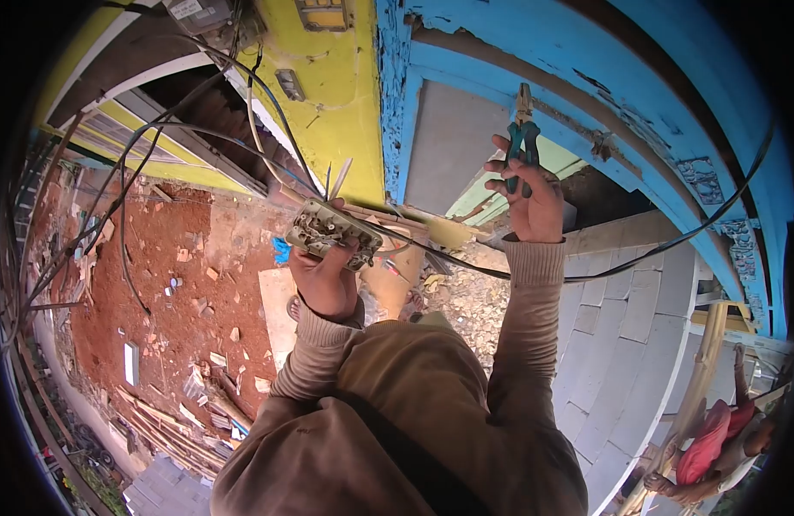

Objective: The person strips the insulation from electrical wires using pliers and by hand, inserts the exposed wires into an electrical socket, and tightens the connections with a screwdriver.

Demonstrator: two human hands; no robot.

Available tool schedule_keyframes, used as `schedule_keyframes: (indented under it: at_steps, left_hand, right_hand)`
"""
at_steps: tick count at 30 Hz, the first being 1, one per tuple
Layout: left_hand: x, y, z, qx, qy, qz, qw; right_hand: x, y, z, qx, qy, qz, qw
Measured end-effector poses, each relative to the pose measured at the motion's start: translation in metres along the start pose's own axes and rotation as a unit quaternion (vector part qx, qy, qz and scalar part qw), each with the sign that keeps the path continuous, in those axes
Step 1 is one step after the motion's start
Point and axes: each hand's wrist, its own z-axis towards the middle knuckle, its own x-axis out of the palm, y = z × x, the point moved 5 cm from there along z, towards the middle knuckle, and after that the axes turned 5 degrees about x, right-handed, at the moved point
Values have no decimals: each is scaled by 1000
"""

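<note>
My left hand (330, 279) is closed around an electrical socket box (335, 234), its inner metal parts and terminals facing up. Wires run into the far side of the box, and stiff wire ends (338, 178) stick up beside it. My right hand (535, 202) is raised to the right, gripping combination pliers (523, 138) with dark green handles. The jaws point up, away from me, near the blue wooden frame (474, 69). Whether the jaws are fully closed I cannot tell. A black cable (483, 269) passes from the box area, below my right hand, toward the right.
Loose cables (147, 129) hang at the left, near a meter box (199, 13) on the yellow wall (328, 86). Far below lies red soil (182, 275) with rubble and poles. A grey block wall (621, 335) stands right, and another person (715, 439) is at lower right.
</note>
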Motion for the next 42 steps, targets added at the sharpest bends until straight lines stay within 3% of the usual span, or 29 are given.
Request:
schedule_keyframes:
  at_steps: [5, 8, 11, 14, 16, 18, 19, 20, 22, 32, 40, 42]
  left_hand:
    - [4, 6, 5, -16, 3, 15, 1000]
    - [4, 14, 6, -28, 9, 22, 999]
    - [-3, 18, 5, -40, 1, 59, 997]
    - [2, 21, 8, -34, 13, 45, 998]
    - [10, 18, 7, -26, 0, 14, 1000]
    - [14, 17, 6, -32, 2, 11, 999]
    - [16, 18, 6, -35, 6, 7, 999]
    - [17, 17, 5, -36, 5, 6, 999]
    - [20, 17, 4, -37, 13, 4, 999]
    - [13, 28, -6, -47, 26, 36, 998]
    - [17, 30, -9, -59, 52, 43, 996]
    - [19, 33, -12, -84, 65, -16, 994]
  right_hand:
    - [-6, -62, -74, 145, 91, 112, 979]
    - [16, -72, -113, 36, 135, 186, 973]
    - [25, -81, -146, 70, 229, 89, 967]
    - [37, -85, -165, 126, 176, -29, 976]
    - [44, -96, -168, 115, 202, -90, 968]
    - [47, -94, -168, 47, 100, -247, 963]
    - [50, -92, -164, 26, 118, -372, 920]
    - [52, -92, -161, 27, 118, -372, 920]
    - [60, -88, -157, -49, 91, -527, 843]
    - [74, -80, -142, -119, 54, -532, 836]
    - [88, -51, -137, -124, 10, -636, 762]
    - [91, -50, -138, -136, -1, -649, 749]
